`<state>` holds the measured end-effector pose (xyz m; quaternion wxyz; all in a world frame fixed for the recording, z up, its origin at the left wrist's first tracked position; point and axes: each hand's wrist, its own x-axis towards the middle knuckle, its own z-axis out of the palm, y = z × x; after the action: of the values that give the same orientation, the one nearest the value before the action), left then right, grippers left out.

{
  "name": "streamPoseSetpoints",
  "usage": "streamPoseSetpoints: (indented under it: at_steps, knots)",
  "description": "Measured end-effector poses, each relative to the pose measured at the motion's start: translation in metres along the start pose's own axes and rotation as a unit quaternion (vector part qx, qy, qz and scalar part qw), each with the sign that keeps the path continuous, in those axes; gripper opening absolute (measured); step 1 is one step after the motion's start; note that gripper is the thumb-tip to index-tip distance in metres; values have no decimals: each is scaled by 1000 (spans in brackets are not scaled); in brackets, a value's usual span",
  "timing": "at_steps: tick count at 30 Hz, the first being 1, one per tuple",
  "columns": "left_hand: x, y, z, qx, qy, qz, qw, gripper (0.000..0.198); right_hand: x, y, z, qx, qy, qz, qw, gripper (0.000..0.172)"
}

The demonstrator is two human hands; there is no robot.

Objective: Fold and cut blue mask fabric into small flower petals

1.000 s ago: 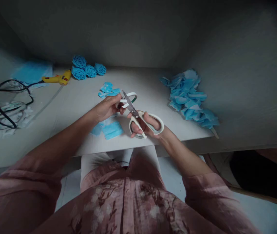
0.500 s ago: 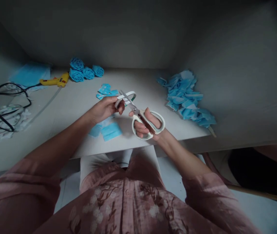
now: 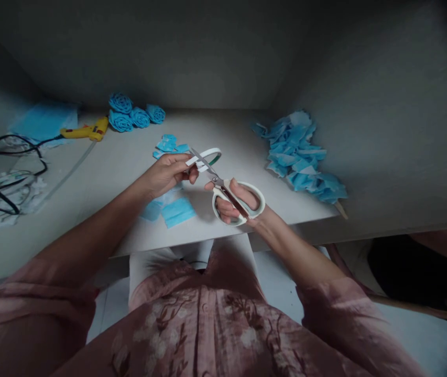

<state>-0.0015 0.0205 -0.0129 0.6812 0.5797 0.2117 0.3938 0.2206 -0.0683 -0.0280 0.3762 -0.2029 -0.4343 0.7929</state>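
My right hand [image 3: 236, 201] has its fingers through the white handles of a pair of scissors [image 3: 223, 186], whose blades point up and left. My left hand [image 3: 168, 172] pinches a thin white strip [image 3: 207, 157] that curves in a loop, and the blades meet that strip just beside my fingertips. Both hands hover over the pale table [image 3: 121, 157] near its front edge. Small blue pieces [image 3: 170, 208] lie under my left wrist, and more blue scraps [image 3: 168, 144] lie just beyond my hand.
Three blue rolled flowers [image 3: 132, 114] and a yellow glue gun [image 3: 85, 131] with a black cord [image 3: 14, 152] sit at the back left. A heap of blue cut pieces [image 3: 302, 157] lies at the right, against the wall. Flat blue sheets [image 3: 42, 118] lie far left.
The scissor blades have closed somewhat on the white strip. Both hands have shifted only slightly, and the view has drifted a little.
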Motion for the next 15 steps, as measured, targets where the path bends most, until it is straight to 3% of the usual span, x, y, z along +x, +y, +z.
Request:
streamPoseSetpoints:
  at_steps: [6,11,15]
  knots:
    - [1,4,1,23,15,-16,999,31,-2,-7,9,-120,60,-46,990,58]
    - [2,2,-1,39,37,-19,998,24,-6,-17,18,-254,131,-48,957,58]
    - [2,-2,-3,41,34,-16,998,26,-6,-19,12,-332,162,-42,928,57]
